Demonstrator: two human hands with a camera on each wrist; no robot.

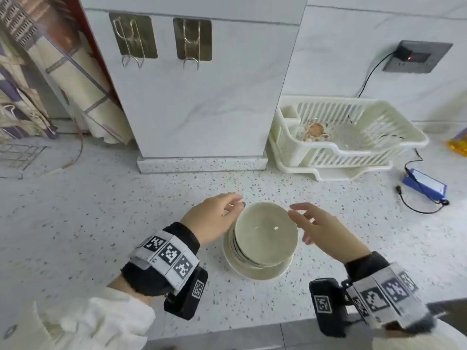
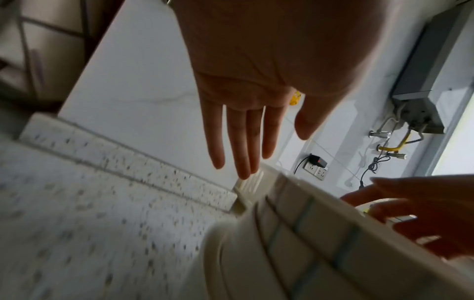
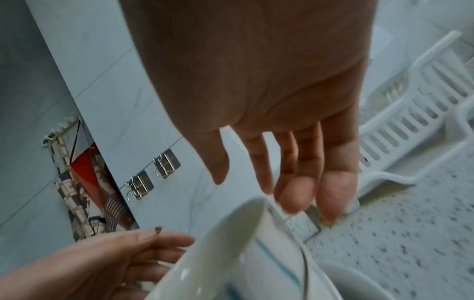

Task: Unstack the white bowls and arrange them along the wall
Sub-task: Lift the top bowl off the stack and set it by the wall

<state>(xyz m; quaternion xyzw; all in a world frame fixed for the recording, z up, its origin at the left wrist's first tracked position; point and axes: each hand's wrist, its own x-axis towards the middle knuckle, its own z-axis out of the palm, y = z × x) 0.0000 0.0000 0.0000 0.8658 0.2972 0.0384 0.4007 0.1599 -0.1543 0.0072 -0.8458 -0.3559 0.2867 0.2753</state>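
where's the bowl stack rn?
In the head view the stack of white bowls sits on the speckled counter, near its front edge, between the left hand and right hand, in front of the tiled pillar.

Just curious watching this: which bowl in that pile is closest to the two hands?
The top bowl of the stack: the left hand and right hand flank its rim, open. The others sit nested beneath, showing only edges.

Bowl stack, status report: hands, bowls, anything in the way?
Left hand and right hand open, flanking the bowl stack, no grip. Bowls nested on the counter. Dish rack occupies the right wall.
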